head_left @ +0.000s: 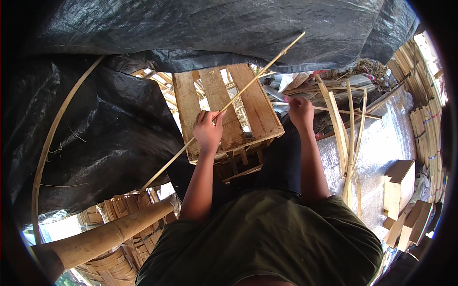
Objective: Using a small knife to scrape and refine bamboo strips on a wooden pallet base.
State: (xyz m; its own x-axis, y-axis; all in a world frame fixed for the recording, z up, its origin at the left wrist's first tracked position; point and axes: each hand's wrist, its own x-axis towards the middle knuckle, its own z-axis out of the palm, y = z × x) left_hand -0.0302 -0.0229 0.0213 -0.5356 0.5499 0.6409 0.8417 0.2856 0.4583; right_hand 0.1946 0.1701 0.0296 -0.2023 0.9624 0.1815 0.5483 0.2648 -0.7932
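Left hand (208, 127) closed around a long, thin, pale bamboo strip (224, 108), gripping it near its middle. The strip runs diagonally, its upper end pointing toward the black plastic sheeting (214, 28) overhead, its lower end reaching down past the near left corner of the slatted wooden crate (255, 102). The hand rests on the crate's top slats, seemingly to brace the strip there.

Right hand (299, 110) raised off the crate's right edge, fingers curled tight into a fist. It seems to pinch something thin; what it holds cannot be told, as nothing clear shows between the fingers. It does not touch the strip at this view.

Beyond the crate's right edge: a loose bundle of split bamboo slats (350, 138) lying on silvery sheeting (386, 138), with pale wooden blocks (400, 183) further out. Below the crate's left side: a thick round bamboo pole (109, 233) across woven bamboo baskets (126, 209). A curved bamboo hoop (45, 157) arcs over the black sheeting at left.
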